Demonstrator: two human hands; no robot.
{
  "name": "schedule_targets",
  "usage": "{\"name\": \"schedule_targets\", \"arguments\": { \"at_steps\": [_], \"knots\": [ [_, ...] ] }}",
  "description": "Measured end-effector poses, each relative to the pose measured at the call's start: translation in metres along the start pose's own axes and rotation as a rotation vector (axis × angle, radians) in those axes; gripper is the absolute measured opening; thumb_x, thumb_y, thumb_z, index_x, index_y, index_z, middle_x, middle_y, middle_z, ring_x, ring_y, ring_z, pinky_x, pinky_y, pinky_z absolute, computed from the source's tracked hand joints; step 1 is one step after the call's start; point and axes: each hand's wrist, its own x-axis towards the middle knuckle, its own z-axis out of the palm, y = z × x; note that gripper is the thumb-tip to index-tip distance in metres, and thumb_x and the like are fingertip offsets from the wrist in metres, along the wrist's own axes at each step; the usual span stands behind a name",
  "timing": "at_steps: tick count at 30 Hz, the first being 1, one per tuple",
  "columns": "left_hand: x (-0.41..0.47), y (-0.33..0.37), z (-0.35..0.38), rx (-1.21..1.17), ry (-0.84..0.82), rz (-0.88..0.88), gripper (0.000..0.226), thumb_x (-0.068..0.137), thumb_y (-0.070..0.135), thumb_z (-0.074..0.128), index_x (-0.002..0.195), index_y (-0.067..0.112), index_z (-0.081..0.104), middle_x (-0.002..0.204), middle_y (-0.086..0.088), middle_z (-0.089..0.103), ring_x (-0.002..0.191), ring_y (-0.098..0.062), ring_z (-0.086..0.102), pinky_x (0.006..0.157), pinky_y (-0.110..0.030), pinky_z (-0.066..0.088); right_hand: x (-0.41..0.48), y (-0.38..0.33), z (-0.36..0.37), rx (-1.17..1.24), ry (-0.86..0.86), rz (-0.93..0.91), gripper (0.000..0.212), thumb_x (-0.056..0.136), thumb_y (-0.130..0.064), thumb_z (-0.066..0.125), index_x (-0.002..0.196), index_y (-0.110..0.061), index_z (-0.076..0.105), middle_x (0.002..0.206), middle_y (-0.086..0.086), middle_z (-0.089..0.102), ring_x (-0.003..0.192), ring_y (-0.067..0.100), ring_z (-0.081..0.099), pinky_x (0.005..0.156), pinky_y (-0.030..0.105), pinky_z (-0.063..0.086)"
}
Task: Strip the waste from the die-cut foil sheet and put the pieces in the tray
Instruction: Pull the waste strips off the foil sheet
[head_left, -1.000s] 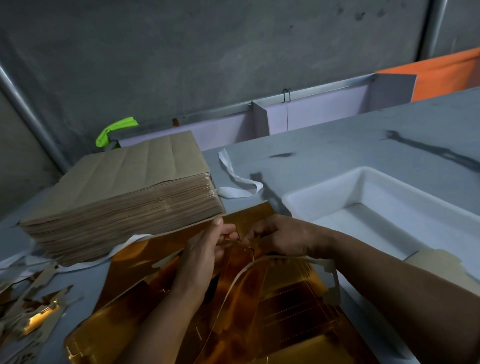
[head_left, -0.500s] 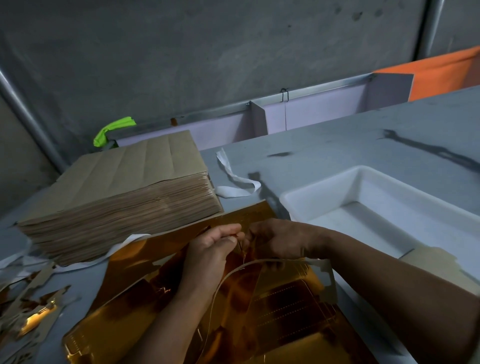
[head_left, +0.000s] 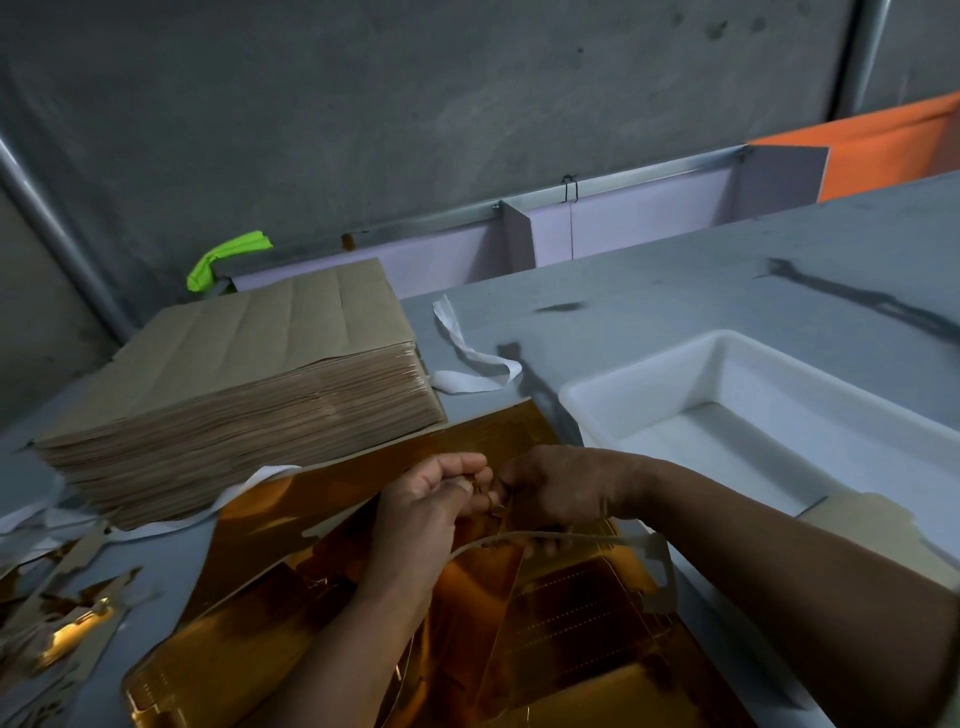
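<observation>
white tray (head_left: 727, 353) on the surface (head_left: 675, 291) holds one pale cut piece (head_left: 872, 525) at its near end. left hand (head_left: 431, 499) and right hand (head_left: 561, 488): each grip pinching the foil sheet (head_left: 571, 623).

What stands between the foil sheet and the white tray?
Nothing visible does. The left hand and right hand pinch the foil sheet; the tray lies open beside it on the right.

We can't make out the grip itself: left hand (head_left: 431, 506) and right hand (head_left: 563, 488) crowd together, hiding the spot they pinch on the foil sheet (head_left: 322, 525). The waste strip (head_left: 597, 538) vanishes under the right hand. The frame chops off the sheet's near end and the tray (head_left: 644, 364), and the scrap pile (head_left: 57, 623) at the surface's left edge is mush.
</observation>
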Motion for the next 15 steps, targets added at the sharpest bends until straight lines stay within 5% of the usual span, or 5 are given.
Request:
{"name": "schedule_targets", "arguments": {
  "at_steps": [10, 15],
  "knots": [
    [0.004, 0.003, -0.002, -0.012, 0.023, 0.005, 0.029, 0.096, 0.004, 0.053, 0.105, 0.025, 0.07, 0.098, 0.008, 0.074, 0.084, -0.007, 0.072, 0.065, -0.016, 0.052, 0.001, -0.001, 0.001, -0.021, -0.043, 0.028, 0.014, 0.1, -0.011, 0.052, 0.096, -0.017, 0.064, 0.077, -0.001, 0.067, 0.061, 0.007, 0.063, 0.057, 0.017, 0.051],
    [0.008, 0.001, -0.015, -0.08, 0.169, -0.038, 0.022, 0.094, 0.006, 0.054, 0.093, 0.018, 0.073, 0.086, -0.002, 0.072, 0.067, -0.01, 0.064, 0.059, -0.022, 0.048, -0.001, -0.001, 0.001, 0.024, 0.157, 0.026, 0.013, 0.097, -0.012, 0.053, 0.089, -0.018, 0.062, 0.078, 0.002, 0.062, 0.065, 0.013, 0.058, 0.057, 0.023, 0.048]
  ]
}}
